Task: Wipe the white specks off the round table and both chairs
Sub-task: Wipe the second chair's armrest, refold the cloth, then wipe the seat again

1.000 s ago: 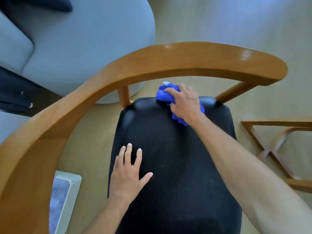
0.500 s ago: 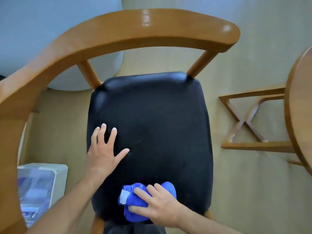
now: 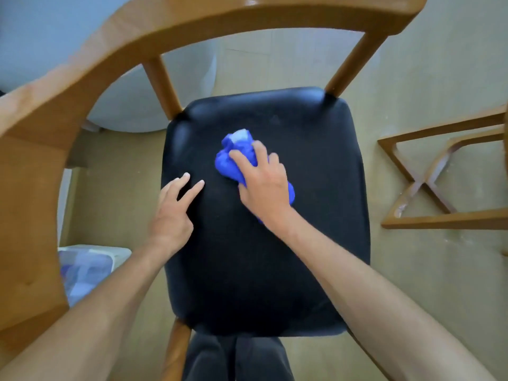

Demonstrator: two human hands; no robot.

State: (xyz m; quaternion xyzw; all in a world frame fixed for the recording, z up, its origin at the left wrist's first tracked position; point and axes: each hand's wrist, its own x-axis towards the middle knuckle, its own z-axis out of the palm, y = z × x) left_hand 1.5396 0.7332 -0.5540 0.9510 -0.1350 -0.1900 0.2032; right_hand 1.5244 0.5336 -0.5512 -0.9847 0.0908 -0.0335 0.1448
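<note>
A wooden chair with a curved backrest stands below me, its black padded seat facing up. My right hand holds a bunched blue cloth and presses it on the middle of the seat, towards the back. My left hand rests on the seat's left side with two fingers stretched out. No white specks stand out on the black seat in this blurred frame.
The round table's wooden X-shaped base lies on the beige floor at the right. A grey upholstered seat is behind the chair at the upper left. A white plastic box sits on the floor at the left. My dark trousers show below the seat.
My right hand swept the cloth from the seat's back edge down to its front edge, then back up to the middle. My left hand stayed on the seat's left side.
</note>
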